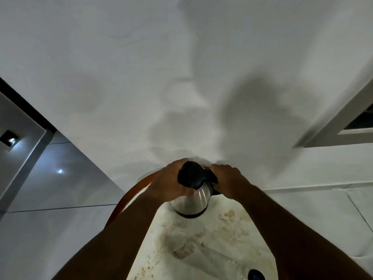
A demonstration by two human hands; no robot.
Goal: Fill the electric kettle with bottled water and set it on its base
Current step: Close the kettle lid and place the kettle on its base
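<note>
A shiny steel electric kettle (190, 201) stands on a small round table (201, 249), at the far edge by the white wall (141, 67). The kettle has a black lid (191, 174) on top, and the lid looks shut. A dark ring shows at the bottom of the kettle, but I cannot tell if that is its base.

Both hands are on the kettle. The left hand (171, 180) wraps around the left side, up near the lid, with the fingers curled over the steel body. The right hand (228, 178) is closed around the black handle on the right side of the kettle. Both bare arms reach in from the bottom of the view.

The table top is pale and has brown stains all over it. It has a reddish wooden rim (125, 199) on the left side. At the near edge of the table, a clear plastic water bottle (242, 267) with a dark blue cap (256, 275) peeks in. It is well apart from the kettle.

Shadows of the person fall on the wall. The floor (50, 188) on the left is made of shiny grey tiles. A white frame (333, 128) shows on the right.
</note>
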